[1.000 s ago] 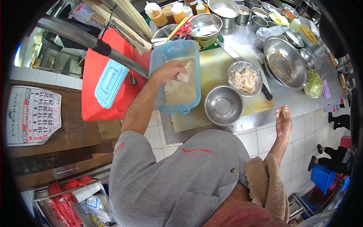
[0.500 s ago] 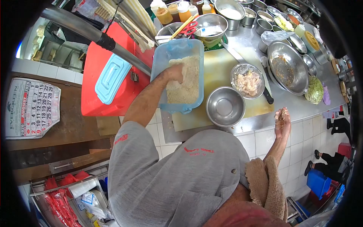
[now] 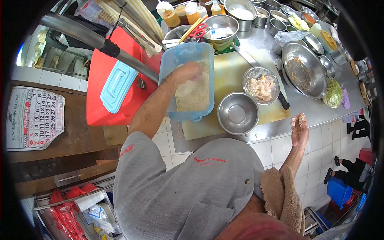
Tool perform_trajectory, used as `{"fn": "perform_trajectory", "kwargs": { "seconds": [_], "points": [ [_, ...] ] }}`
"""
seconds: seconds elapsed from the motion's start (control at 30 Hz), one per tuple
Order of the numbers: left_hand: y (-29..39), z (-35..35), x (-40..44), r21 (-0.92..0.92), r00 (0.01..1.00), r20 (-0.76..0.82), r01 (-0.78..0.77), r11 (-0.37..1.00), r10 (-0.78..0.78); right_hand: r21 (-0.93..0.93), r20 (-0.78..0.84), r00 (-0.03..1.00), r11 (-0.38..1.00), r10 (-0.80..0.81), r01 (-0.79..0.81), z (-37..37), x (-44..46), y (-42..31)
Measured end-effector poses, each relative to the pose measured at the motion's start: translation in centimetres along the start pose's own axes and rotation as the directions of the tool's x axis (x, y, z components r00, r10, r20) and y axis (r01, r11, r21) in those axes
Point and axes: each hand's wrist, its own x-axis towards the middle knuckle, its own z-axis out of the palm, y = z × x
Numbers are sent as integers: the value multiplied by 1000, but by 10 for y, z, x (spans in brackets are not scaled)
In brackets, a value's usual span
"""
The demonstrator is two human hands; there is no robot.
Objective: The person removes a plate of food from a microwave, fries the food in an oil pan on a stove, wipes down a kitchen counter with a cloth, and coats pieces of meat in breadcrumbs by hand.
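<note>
My left hand [image 3: 188,72] is inside a translucent blue plastic tub [image 3: 163,102], over a bed of pale breadcrumbs [image 3: 192,98]. Motion blurs its fingers, so whether they grip anything is unclear. Past the counter's front edge, at the right, my right hand [image 3: 299,130] is raised with fingers up and loosely apart; bits of pale, sticky coating cling to them. Between the hands, an empty steel bowl [image 3: 238,113] sits at the cutting board's near edge. Behind it to the right stands a bowl of raw, pale meat pieces [image 3: 261,87].
A knife [image 3: 283,101] with a black handle lies by the meat bowl on the cutting board [image 3: 200,130]. Large steel bowls [image 3: 304,72] and a cabbage [image 3: 333,94] are at the right. Sauce bottles [image 3: 192,14] line the back. A red cooler [image 3: 94,96] stands left.
My left hand has lifted out of the breadcrumbs and shifted slightly up and right within the tub. The right hand stays almost still.
</note>
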Motion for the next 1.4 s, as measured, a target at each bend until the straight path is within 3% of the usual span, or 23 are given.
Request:
{"fn": "perform_trajectory", "kwargs": {
  "seconds": [0.07, 0.1, 0.17, 0.33, 0.4, 0.5, 0.57, 0.63, 0.73, 0.87, 0.93, 1.07, 1.13, 1.17, 1.2, 1.23, 1.27, 1.33, 1.37, 1.4],
  "points": [
    [41, 25, -3, -342, 969, -181, 99, 935, -169, -10, 9, 1000, 1000, 15, -14, -7, -1, -1],
    [36, 36, 0, -348, 967, -186, 102, 932, -175, -9, 34, 999, 1000, 5, -4, -9, -1, -1],
    [31, 44, 14, -365, 896, -229, 284, 887, -381, 0, 69, 997, 1000, -20, 20, -3, 3, -1],
    [51, 31, -7, -220, 937, -247, 194, 956, -247, -18, -21, 1000, 1000, -10, 10, 4, -6, -4],
    [33, 40, -16, 188, 972, -94, 230, 955, -215, -18, -3, 1000, 1000, 15, -15, 2, -4, 0],
    [54, 34, -12, 95, 953, -247, 207, 974, -178, -13, 21, 999, 1000, 24, -24, 14, 4, 2],
    [49, 14, 7, 152, 966, -180, 214, 965, -186, -15, 11, 999, 999, 31, -30, 16, 1, 3],
    [52, 21, 14, -148, 929, -303, 176, 973, -214, 0, 14, 1000, 1000, 25, -25, 16, 1, 4],
    [27, 36, 18, -161, 947, -173, 245, 956, -271, -24, 19, 1000, 999, 24, -24, 3, 4, 5],
    [42, 39, -9, -38, 959, -182, 214, 976, -217, -5, 28, 999, 1000, 15, -15, -15, 3, 4],
    [25, 42, -22, 52, 952, -25, 307, 950, -306, 6, 51, 999, 1000, 8, -9, -19, 3, 3],
    [37, 52, -32, -12, 929, -51, 367, 930, -367, 6, 30, 999, 1000, 29, -29, -5, 2, 5],
    [51, 43, -31, 40, 903, -309, 325, 945, -297, -14, 35, 999, 1000, 27, -27, 0, 4, 5],
    [47, 38, -28, 44, 906, -301, 324, 945, -296, -13, 27, 999, 1000, 25, -24, -2, 4, 4],
    [37, 34, -27, 468, 892, -440, 130, 874, 102, -15, 20, 999, 1000, 25, -24, -3, 4, 4],
    [28, 31, -26, 816, 775, -381, 25, 578, 504, -17, 18, 999, 999, 27, -27, -3, 4, 4],
    [20, 28, -23, 815, 772, -387, 30, 579, 504, -19, 25, 999, 999, 29, -28, -6, 6, 5],
    [19, 27, -16, 880, 892, -236, 27, 475, 386, -23, 77, 997, 1000, 18, -16, -10, 7, 5],
    [19, 25, -10, 879, 892, -235, 26, 476, 386, -25, 75, 997, 1000, 18, -16, -11, 7, 6],
    [35, 26, -9, 834, 965, -224, 119, 538, 134, -21, 30, 999, 1000, 19, -19, -6, 4, 5]
  ]
}}
